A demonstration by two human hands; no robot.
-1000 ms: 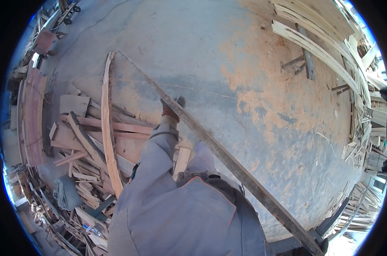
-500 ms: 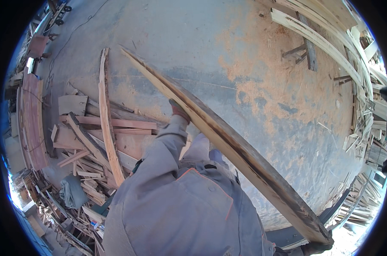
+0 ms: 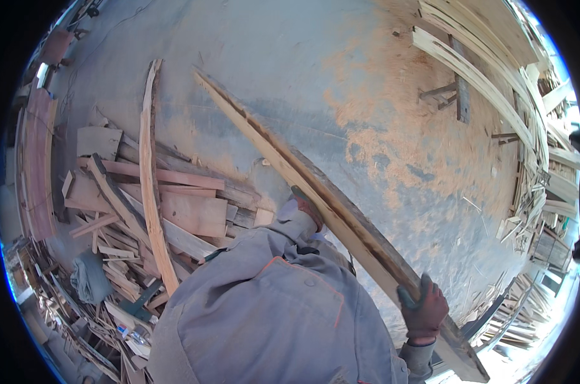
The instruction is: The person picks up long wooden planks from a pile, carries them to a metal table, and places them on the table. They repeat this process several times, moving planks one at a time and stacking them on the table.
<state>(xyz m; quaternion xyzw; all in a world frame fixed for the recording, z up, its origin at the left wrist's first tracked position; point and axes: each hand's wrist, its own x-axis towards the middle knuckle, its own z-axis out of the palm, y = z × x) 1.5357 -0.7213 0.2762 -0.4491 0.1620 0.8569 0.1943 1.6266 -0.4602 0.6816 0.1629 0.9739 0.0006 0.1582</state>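
Note:
A long, rough-edged wooden plank [image 3: 360,240] slants across the view in front of my body, its narrow far end at the upper left and its broad near end at the lower right. Bark-dark wood runs along its upper edge; the face towards me is pale. My gloved left hand [image 3: 309,210] holds the lower edge near the middle, the fingers partly hidden by the wood. Further down, my gloved right hand [image 3: 425,310] is closed over the plank, its fingers across the dark edge.
Left of me lies a heap of boards and offcuts [image 3: 194,211], with a long bark-edged strip [image 3: 149,160] across it. Sawdust [image 3: 379,160] covers part of the concrete floor. Long pale boards [image 3: 475,73] rest on a stand at the upper right. Scrap wood [image 3: 526,307] lies lower right.
My right hand has moved from the plank's near end up along it. My left hand now holds it closer to the middle. The plank has shifted slightly in view.

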